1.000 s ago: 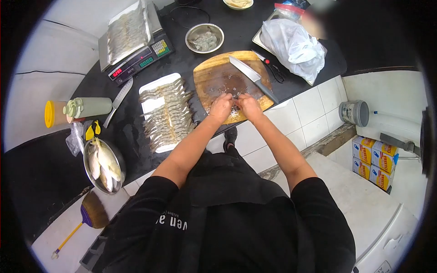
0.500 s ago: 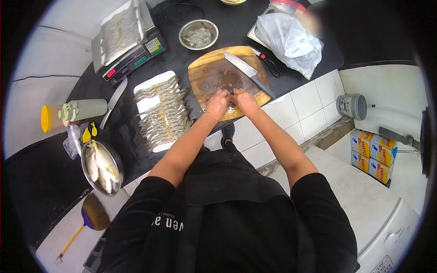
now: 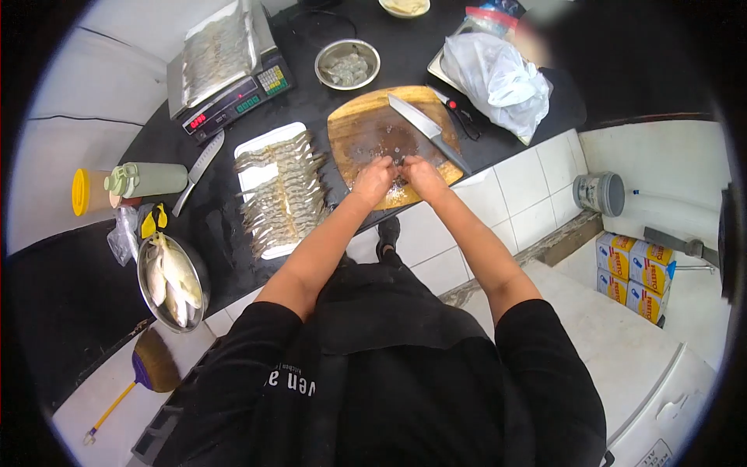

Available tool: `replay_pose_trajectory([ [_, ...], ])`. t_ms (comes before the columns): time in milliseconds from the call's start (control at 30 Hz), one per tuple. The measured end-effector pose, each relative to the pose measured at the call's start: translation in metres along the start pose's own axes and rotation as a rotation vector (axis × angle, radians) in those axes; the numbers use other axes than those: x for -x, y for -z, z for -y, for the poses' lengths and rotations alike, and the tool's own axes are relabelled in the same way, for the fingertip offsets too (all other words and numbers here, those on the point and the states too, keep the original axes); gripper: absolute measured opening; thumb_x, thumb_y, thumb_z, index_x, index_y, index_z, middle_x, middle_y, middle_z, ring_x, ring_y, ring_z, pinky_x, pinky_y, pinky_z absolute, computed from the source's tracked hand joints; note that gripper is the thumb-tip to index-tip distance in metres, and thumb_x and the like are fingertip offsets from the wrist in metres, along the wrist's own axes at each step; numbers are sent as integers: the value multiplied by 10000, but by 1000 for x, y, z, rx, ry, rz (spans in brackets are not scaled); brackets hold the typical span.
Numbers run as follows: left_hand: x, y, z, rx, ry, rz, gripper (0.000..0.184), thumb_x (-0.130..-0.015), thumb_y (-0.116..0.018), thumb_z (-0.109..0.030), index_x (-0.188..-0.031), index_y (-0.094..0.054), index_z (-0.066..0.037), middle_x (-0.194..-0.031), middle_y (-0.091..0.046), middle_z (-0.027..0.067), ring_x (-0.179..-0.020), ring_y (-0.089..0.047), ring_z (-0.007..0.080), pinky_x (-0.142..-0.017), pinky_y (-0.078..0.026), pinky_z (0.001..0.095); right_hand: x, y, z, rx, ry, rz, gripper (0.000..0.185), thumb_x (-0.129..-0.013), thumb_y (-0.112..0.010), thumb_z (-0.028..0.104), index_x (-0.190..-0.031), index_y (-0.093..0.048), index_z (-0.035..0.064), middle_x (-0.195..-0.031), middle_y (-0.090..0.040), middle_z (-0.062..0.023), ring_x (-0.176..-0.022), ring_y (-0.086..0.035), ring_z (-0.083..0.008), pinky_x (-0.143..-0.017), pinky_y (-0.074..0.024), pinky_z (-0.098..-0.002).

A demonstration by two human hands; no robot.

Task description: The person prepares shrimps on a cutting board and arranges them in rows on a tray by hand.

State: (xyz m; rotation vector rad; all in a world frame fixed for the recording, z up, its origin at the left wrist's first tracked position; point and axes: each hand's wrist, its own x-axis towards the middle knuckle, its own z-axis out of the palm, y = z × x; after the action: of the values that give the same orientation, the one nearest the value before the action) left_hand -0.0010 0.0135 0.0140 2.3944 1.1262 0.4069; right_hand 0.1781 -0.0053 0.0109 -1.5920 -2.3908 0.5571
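Note:
My left hand (image 3: 374,179) and my right hand (image 3: 423,178) meet over the near part of a round wooden cutting board (image 3: 350,128). Both have their fingers curled in a pinch, fingertips almost touching; what they hold is small, dark and mostly hidden. Wet bits lie on the board around them. A chef's knife (image 3: 420,121) rests across the board's right side, its black handle pointing toward me. Left of the board, a white tray (image 3: 253,176) carries rows of raw shrimp (image 3: 284,194). Behind the board stands a steel bowl (image 3: 348,64) with grey shrimp inside.
A digital scale (image 3: 233,101) bears another loaded tray. A second knife (image 3: 201,170), a bottle (image 3: 152,180) and an oval bowl of fish (image 3: 177,280) are at left. A white plastic bag (image 3: 498,82) sits at back right, near a red-and-black handled tool (image 3: 453,104).
The camera view has shifted slightly, so the counter items appear a little lower and to the right. Both hands stay pinched together over the board.

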Motion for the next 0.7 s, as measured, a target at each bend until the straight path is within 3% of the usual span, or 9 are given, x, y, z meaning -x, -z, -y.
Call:
replay_pose_trajectory([
  [67,4,4,12,41,-75,-68,109,-785,-640,-127,-853,-687,-55,-932,-578,70,-949,-575,272,-825,-508,399,-6,8,0,6,-19,70,161,-759,-644,142,-884,-703,61,-942,-599,-105,-990,-575,-286,-814,-513,-401],
  [133,14,12,18,106,-103,-249,120,-771,-661,-112,-870,-691,-53,-956,-587,73,-946,-578,269,-825,-506,395,-5,21,19,-7,-51,-114,207,-735,-698,170,-909,-708,58,-957,-600,-103,-1032,-551,-286,-858,-496,-400],
  [167,19,18,20,113,-16,-150,132,-755,-671,-94,-878,-696,-52,-952,-599,70,-943,-581,264,-816,-507,388,-7,28,28,4,-56,-92,328,-704,-761,156,-1014,-721,56,-947,-619,-71,-957,-575,-276,-864,-488,-371],
  [267,15,15,29,17,-35,-55,128,-760,-661,-100,-874,-701,-57,-925,-605,63,-938,-583,259,-807,-511,383,-15,14,33,6,-27,-65,268,-715,-751,163,-959,-730,56,-910,-617,-71,-931,-575,-275,-840,-498,-367],
  [467,14,15,27,-37,-35,-40,140,-776,-591,-118,-853,-707,-100,-879,-592,55,-939,-591,250,-793,-522,380,-18,-10,32,-13,-33,-134,121,-747,-718,150,-840,-735,75,-827,-601,-78,-876,-578,-282,-778,-509,-381],
  [667,15,12,26,-82,-54,-70,197,-774,-586,-110,-907,-730,-127,-869,-592,66,-891,-594,273,-764,-526,388,-19,-3,34,-26,-24,-95,127,-755,-702,158,-855,-736,87,-831,-595,-89,-891,-580,-294,-784,-506,-394],
  [700,15,11,27,-66,-32,-52,208,-763,-601,-114,-935,-718,-122,-895,-587,62,-906,-590,273,-771,-525,391,-19,-14,22,-50,-36,-58,196,-734,-719,146,-919,-721,81,-881,-600,-101,-919,-578,-304,-812,-503,-400],
])
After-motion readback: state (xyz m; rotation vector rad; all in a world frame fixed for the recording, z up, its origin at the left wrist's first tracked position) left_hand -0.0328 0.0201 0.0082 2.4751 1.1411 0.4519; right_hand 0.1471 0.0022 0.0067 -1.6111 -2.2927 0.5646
